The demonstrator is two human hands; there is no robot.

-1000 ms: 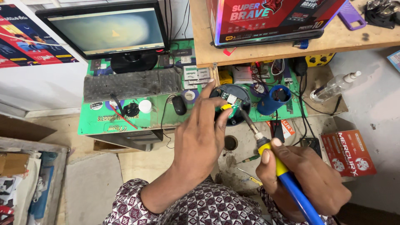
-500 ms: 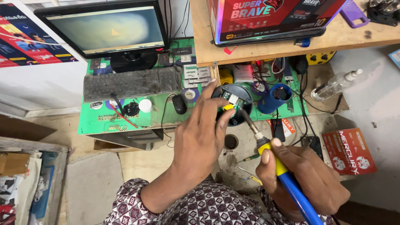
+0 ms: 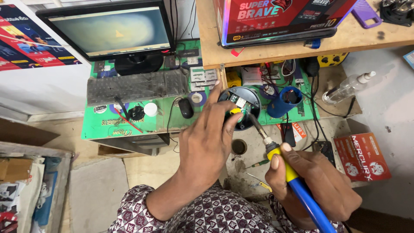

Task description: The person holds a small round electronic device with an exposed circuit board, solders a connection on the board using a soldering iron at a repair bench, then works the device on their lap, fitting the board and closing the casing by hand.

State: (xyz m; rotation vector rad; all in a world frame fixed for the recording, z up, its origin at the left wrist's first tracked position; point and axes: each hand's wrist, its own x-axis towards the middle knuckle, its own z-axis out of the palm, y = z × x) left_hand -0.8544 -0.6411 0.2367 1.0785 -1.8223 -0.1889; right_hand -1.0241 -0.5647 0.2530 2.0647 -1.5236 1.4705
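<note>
Nothing much has shifted since the earlier frame: our hands and the iron's tip sit where they were. We are working on the round dark housing (image 3: pixel 239 107), which rests on the green mat (image 3: pixel 129 127) of the worktop just under the wooden shelf (image 3: pixel 276 51), with a small circuit board (image 3: pixel 237 102) showing inside it. We judge the housing light and stiff, best steadied by its rim, while the board and its thin wires look fragile and should be held only at the edges. Our left hand (image 3: pixel 207 142) pinches a small yellow part (image 3: pixel 235 111) at the board between fingertip and thumb. Our right hand (image 3: pixel 315 183) is clenched around the soldering iron (image 3: pixel 276 153) by its yellow-and-blue handle, the only safe grip, the metal tip reaching into the housing. Beside it stand a blue cup (image 3: pixel 284 101), a mouse (image 3: pixel 186 108) and a keyboard (image 3: pixel 137 86).
</note>
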